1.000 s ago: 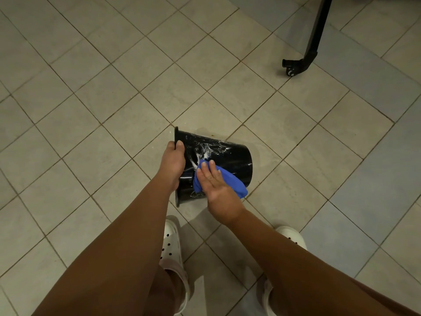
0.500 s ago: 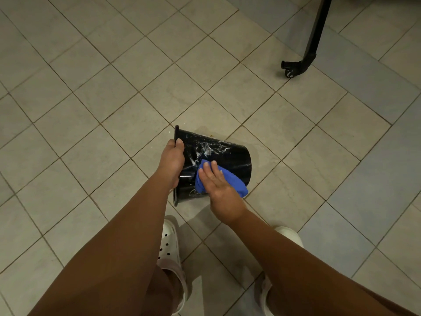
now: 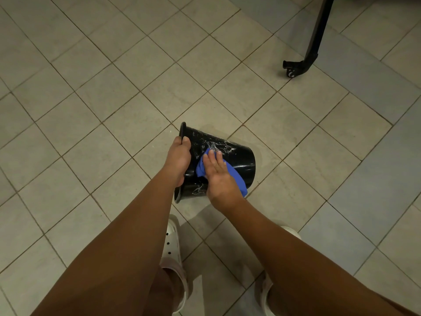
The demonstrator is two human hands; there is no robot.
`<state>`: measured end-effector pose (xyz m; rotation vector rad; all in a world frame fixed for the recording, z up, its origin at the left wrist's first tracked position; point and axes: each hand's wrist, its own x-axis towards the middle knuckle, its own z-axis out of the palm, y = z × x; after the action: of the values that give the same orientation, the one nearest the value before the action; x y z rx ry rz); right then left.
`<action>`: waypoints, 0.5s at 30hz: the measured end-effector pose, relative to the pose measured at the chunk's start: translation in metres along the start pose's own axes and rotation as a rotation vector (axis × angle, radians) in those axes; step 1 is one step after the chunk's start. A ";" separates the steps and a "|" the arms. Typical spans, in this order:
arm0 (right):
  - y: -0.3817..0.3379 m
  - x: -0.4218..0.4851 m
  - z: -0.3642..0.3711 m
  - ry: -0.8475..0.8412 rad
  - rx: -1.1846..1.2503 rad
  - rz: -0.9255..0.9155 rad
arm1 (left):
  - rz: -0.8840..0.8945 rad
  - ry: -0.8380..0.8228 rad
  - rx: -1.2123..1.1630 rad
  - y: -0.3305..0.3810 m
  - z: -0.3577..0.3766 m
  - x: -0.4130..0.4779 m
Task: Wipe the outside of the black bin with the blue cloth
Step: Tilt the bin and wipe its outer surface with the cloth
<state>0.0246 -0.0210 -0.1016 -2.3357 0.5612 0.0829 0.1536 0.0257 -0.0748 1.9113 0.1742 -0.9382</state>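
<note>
You are gripping the rim of the glossy black plastic bin [image 3: 240,156], tipped sideways over the tiled floor [image 3: 114,110], in your left hand [image 3: 178,160]. Your flat right hand [image 3: 219,179] is pressing the crumpled blue cloth [image 3: 238,179] against its wall. Be sweeping through the white smears [image 3: 216,145], applying even pressure.

One camera sits on my head. It looks forward and down, so I see everything from above. The view is wide. My two arms come in from the bottom and reach to the middle, where my left hand [image 3: 178,159] and my right hand [image 3: 219,176] are on the black bin [image 3: 239,156]. That spot is near the camera. My white shoes [image 3: 170,242] show low down, under my arms. The tiled floor [image 3: 114,87] fills the rest. Farthest away, at the top right, stands a black leg with a wheel [image 3: 312,49].
</note>
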 end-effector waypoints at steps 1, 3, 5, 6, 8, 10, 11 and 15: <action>0.000 -0.005 0.003 0.027 0.006 -0.027 | 0.004 -0.002 0.012 0.000 0.000 0.000; 0.001 -0.013 0.010 0.051 0.015 -0.131 | -0.006 -0.007 0.029 -0.002 -0.002 0.001; 0.003 -0.015 0.013 0.022 0.003 -0.220 | -0.029 -0.012 0.034 -0.002 -0.005 0.001; 0.002 -0.012 0.012 -0.001 -0.002 -0.236 | -0.033 -0.017 0.033 -0.002 -0.006 0.001; 0.000 -0.003 0.006 -0.033 0.011 -0.244 | -0.011 -0.029 0.021 -0.001 -0.007 0.003; 0.000 0.006 0.004 -0.041 0.033 -0.192 | 0.009 -0.035 -0.017 0.001 -0.007 0.002; 0.001 0.009 0.003 -0.040 0.045 -0.145 | 0.016 -0.034 -0.039 0.001 -0.005 0.001; 0.006 0.010 0.001 -0.008 0.051 -0.027 | 0.022 -0.008 -0.080 -0.004 -0.001 -0.003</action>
<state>0.0316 -0.0277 -0.1081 -2.2914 0.5213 0.0646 0.1503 0.0294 -0.0750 1.8327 0.1829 -0.9109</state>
